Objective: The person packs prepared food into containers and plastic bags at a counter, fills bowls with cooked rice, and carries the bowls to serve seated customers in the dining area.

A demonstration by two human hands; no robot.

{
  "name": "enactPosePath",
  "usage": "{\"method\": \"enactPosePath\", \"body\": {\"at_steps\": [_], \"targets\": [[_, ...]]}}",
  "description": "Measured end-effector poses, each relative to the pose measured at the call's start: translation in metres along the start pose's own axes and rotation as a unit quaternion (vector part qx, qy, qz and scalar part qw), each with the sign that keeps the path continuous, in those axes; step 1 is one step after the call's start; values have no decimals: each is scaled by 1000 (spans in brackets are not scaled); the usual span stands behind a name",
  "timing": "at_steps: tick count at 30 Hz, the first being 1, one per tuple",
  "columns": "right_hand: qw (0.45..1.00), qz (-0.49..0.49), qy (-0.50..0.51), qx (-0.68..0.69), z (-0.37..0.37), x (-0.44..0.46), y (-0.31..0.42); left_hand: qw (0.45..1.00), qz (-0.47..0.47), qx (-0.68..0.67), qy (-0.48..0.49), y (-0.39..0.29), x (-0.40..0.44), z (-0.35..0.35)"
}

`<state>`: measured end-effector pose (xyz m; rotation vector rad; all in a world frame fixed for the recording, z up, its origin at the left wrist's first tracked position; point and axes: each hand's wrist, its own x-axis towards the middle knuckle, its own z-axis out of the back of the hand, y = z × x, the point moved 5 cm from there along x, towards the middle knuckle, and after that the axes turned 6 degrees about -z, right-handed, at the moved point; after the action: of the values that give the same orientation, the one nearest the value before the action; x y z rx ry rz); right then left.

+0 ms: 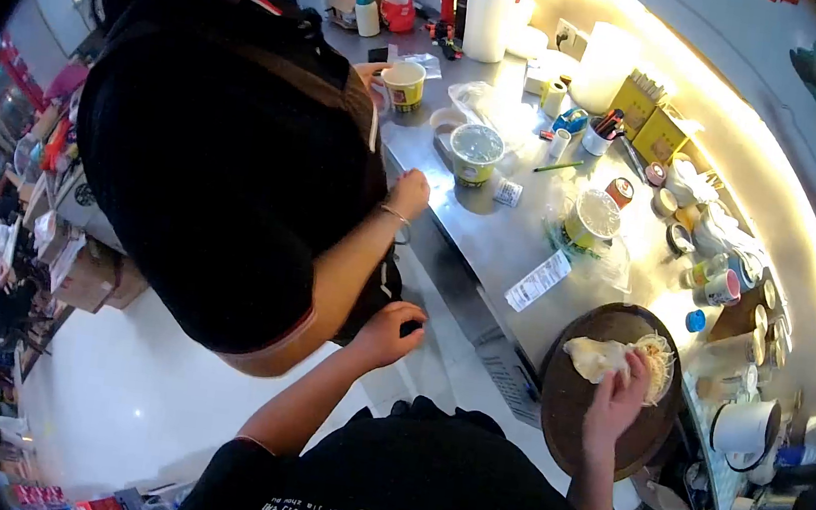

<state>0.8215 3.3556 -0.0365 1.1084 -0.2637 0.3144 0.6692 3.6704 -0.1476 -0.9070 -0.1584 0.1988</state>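
Observation:
My right hand (616,400) is over a round dark board (565,419) at the counter's near end, fingertips bent together at a heap of pale shredded meat (660,359). Beside those fingers lies a larger pale piece of meat (595,358), which looks like chicken. Away from the counter, my left hand (387,335) hangs in front of me with its fingers curled. A small dark patch shows between them; I cannot make out what it is. Past the board stands a lidded tub (593,219) in a clear plastic bag, with a printed paper slip (538,281) near it.
Close on my left stands a co-worker in black (208,152), one hand (409,195) by the counter edge. Two more tubs, one lidded (476,154) and one further back (404,85), stand on the steel counter (491,234). Jars and cups (721,288) line the wall.

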Motion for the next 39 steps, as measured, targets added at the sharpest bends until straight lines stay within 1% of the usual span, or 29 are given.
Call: {"method": "enactPosePath", "body": {"at_steps": [1,2,4,5,6,7,8,9,11,13,14,16,18,20,21,22,23,24,25,26,28,29,31,33,35,37,38,39], "targets": [[994,74,46,-63,-20,-1,15,1000,14,3,-24,7,-1,6],[994,73,43,-67,-33,-1,27,999,15,13,-37,13,-1,11],[992,34,118,-6,-58,1,44,996,-4,51,-67,15,-2,23],[991,58,121,3,-70,3,36,994,-9,69,-82,16,-3,29],[991,58,119,1,-78,6,38,992,-26,72,-97,23,-5,28],[987,68,145,15,-90,10,42,990,-43,77,-112,31,-8,27],[982,77,171,30,-104,14,45,992,-30,41,-113,64,-10,15],[980,92,176,22,-116,18,48,993,-18,6,-113,82,-9,11],[975,91,199,39,-137,27,50,993,-10,63,-100,97,-17,5],[966,89,230,75,-156,39,48,993,40,85,-78,79,-23,12],[967,86,228,78,-167,45,42,993,80,58,-58,78,-22,18],[958,72,264,81,-186,58,33,981,188,-42,-32,79,-22,27],[959,52,263,91,-195,76,34,974,216,-50,-37,73,-19,35],[952,93,277,96,-204,96,36,969,238,-53,-29,82,-14,34],[951,89,280,96,-209,106,32,965,255,-61,-26,85,-9,33],[950,106,278,96,-212,113,28,964,257,-58,-25,84,-5,32],[951,116,272,90,-212,119,22,966,250,-52,-32,88,3,31],[956,97,266,77,-209,125,16,969,241,-49,-30,90,9,27],[952,94,276,90,-209,131,16,966,242,-78,-45,92,16,25],[950,91,281,103,-206,136,13,963,251,-84,-37,93,25,22],[957,68,263,100,-196,137,-7,964,251,-86,-9,72,53,22],[959,48,261,101,-190,138,-13,965,249,-81,0,70,66,20],[964,32,250,85,-184,129,-29,971,217,-85,60,69,83,15],[969,-16,239,58,-179,118,-46,974,205,-69,71,73,107,20],[970,-61,232,37,-173,109,-50,987,137,-89,6,74,135,35],[973,-69,217,45,-169,98,-59,992,74,-93,-43,55,174,64],[972,-85,216,44,-171,95,-61,994,84,-54,-48,46,197,78],[971,-101,212,41,-171,92,-61,996,49,-41,-69,46,216,88]]}}
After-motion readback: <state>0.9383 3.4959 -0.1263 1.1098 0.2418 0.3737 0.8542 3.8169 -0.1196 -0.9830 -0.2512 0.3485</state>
